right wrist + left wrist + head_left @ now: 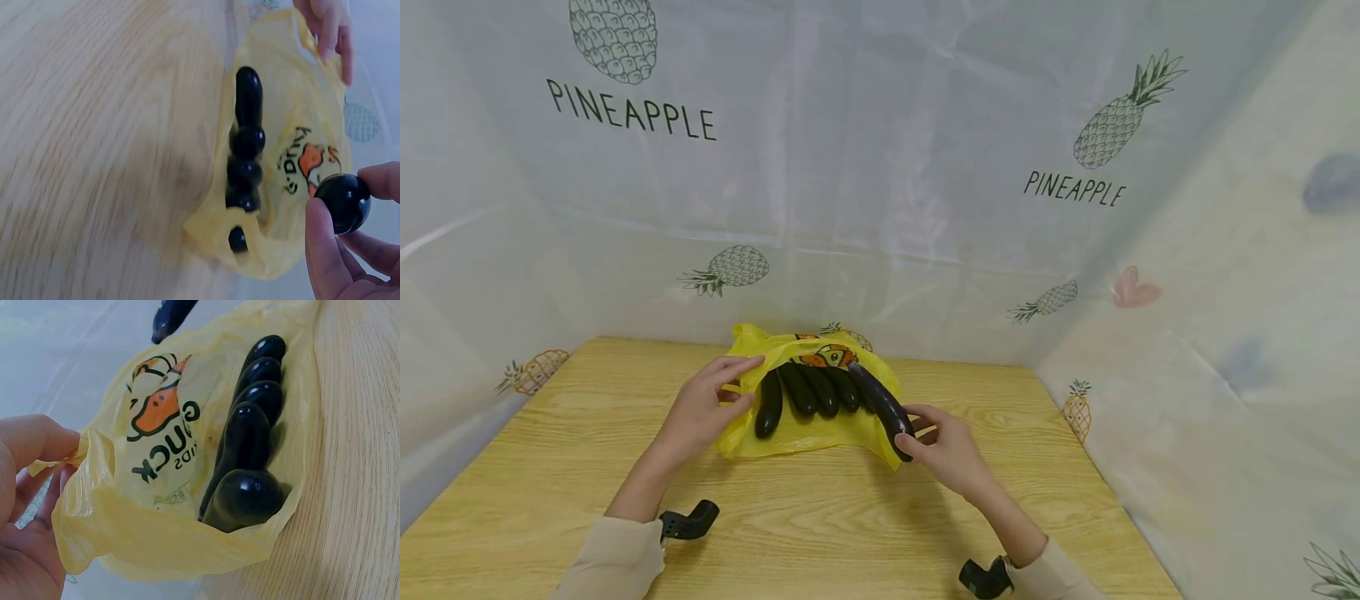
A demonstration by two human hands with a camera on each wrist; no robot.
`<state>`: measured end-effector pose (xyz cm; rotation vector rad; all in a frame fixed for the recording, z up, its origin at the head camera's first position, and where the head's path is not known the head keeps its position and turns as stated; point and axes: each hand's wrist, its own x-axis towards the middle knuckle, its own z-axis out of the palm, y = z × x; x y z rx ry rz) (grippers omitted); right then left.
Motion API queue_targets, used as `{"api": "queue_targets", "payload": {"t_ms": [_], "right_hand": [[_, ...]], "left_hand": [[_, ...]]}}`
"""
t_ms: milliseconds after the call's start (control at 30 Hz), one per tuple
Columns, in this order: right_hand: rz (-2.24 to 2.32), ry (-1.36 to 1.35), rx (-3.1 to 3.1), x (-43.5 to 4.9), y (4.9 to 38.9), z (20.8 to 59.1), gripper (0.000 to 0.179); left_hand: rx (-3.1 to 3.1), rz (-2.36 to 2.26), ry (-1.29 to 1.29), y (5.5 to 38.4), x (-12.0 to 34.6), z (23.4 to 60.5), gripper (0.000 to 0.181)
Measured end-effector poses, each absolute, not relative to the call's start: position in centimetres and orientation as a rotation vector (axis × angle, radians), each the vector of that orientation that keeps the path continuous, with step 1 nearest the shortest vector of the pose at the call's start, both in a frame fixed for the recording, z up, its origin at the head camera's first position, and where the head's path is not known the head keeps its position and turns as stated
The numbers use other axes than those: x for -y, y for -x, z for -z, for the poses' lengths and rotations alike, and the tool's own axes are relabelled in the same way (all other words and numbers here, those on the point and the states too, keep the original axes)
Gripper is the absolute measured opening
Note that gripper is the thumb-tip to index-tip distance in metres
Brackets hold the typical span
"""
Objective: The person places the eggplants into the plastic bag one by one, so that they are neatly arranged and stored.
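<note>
A yellow plastic bag with a printed duck lies on the table, its mouth facing me. Inside it several dark eggplants lie side by side, their rounded ends toward the opening. My left hand pinches the bag's upper left rim between thumb and fingers, and the left wrist view shows the film bunched there. My right hand grips another eggplant near its rounded end, at the bag's right side. That eggplant slants up and left, its far end overlapping the printed duck in the head view.
The wooden table reaches back to a pale plastic sheet printed with pineapples, which also hangs along both sides. Black wrist cameras are strapped to the left wrist and the right wrist.
</note>
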<state>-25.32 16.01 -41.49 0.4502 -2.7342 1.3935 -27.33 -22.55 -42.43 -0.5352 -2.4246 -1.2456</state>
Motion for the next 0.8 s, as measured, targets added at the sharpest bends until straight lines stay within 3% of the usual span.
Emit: {"api": "queue_targets", "payload": {"t_ms": [800], "right_hand": [[-1.556, -0.532, 2.688, -7.4, 26.2, 43.8, 0.049]], "left_hand": [[2.415, 1.223, 0.546, 27.4, 22.7, 42.5, 0.057]]}}
